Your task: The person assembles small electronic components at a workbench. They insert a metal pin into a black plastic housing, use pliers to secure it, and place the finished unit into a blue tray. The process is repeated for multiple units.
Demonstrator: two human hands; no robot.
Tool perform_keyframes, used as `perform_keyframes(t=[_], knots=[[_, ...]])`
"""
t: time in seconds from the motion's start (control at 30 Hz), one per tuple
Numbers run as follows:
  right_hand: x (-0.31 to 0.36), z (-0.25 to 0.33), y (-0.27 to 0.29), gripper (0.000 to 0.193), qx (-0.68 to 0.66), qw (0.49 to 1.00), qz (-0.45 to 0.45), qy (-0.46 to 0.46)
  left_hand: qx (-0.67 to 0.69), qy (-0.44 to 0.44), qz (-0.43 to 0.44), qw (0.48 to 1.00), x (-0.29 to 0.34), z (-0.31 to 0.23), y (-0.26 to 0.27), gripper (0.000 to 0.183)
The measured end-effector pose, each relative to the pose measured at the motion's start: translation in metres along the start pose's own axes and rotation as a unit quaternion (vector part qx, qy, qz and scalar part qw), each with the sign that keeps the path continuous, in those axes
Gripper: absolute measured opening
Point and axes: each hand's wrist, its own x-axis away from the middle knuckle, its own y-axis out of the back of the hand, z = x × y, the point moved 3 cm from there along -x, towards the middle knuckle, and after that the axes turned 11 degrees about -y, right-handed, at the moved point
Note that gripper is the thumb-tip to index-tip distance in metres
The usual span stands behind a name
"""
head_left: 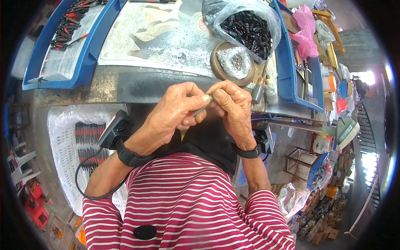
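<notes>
My left hand (175, 108) is closed round a small red-and-dark handle (195, 112), only part of which shows between the fingers. Thumb and forefinger of my right hand (234, 105) pinch together at the far end of it; whatever lies between these fingertips is too small to make out. Both hands meet in front of my body, just above the near edge of the bench. Beyond them a dark flat plate (143, 86) lies along that edge. A clear plastic bag of small metal parts (236, 62) sits in a round wooden dish (216, 66) past my right hand.
A plastic bag (214, 16) of black-and-red pieces (248, 33) stands at the back. Blue trays flank the bench: one on the left (85, 62) with red-and-black tools, one on the right (287, 71). A dark-handled tool (258, 92) lies nearby. Lower left is a white basket (62, 146) with rowed tools.
</notes>
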Motion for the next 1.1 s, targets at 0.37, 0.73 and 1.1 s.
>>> perform_keyframes(t=[0.37,0.73,1.1], knots=[[0.011,0.002,0.014,0.028,0.002,0.999,-0.03,-0.018,-0.09,-0.057,0.002,0.994,0.008,-0.001,-0.006,0.012],[0.017,0.012,0.084,0.026,0.602,0.684,-0.397,0.107,-0.119,-0.072,-0.058,0.989,0.025,0.001,0.009,0.024],[0.013,0.015,0.096,0.034,0.423,0.82,-0.384,0.03,-0.089,-0.115,-0.093,0.985,0.028,0.016,0.015,0.032]])
